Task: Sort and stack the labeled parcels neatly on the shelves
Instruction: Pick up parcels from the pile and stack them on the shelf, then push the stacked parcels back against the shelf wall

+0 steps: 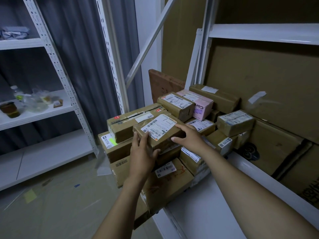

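Observation:
A small brown parcel [159, 131] with a white shipping label sits on top of a pile of cardboard parcels in the middle of the view. My left hand [142, 152] grips its near left corner, thumb on the side and fingers over the top edge. My right hand [188, 137] holds its right end, fingers across the top and thumb on the near side. Behind it lie a long brown box [127, 125], a taped box [176, 105], a pink box [201, 105] and a wrapped box [234, 124]. The pile spills off the white shelf [207, 195] at the right.
A white metal rack [57, 111] at the left holds a bottle [16, 94], a cup [10, 110] and plastic bags. Large flat cardboard sheets [269, 83] line the back of the right shelving. A grey curtain hangs behind. Scraps of tape lie on the floor [60, 195].

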